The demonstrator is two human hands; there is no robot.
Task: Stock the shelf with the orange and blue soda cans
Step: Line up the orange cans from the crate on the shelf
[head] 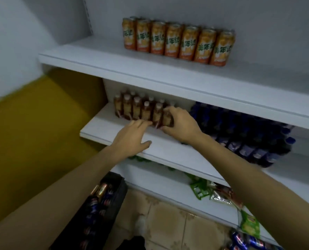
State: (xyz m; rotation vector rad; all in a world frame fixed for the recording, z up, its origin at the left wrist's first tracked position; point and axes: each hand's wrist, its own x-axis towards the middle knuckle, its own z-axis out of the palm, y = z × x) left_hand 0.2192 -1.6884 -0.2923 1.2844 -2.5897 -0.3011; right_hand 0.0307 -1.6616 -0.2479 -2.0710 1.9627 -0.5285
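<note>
Several orange soda cans (179, 41) stand in a row on the upper white shelf (150, 73). On the middle shelf (168, 150), small brown bottles (137, 109) stand in rows at the left. My right hand (179, 121) curls round the rightmost brown bottle. My left hand (132, 138) reaches with straight fingers to the front bottles, fingertips touching them. A black crate (105, 201) on the floor below holds blue and orange cans. More blue cans (247, 240) lie at the bottom right.
Dark blue bottles (244, 132) fill the right of the middle shelf. Green snack packets (213, 192) lie on the lowest shelf. A mustard-yellow wall panel (32, 123) is at the left. Tiled floor (168, 222) shows beneath.
</note>
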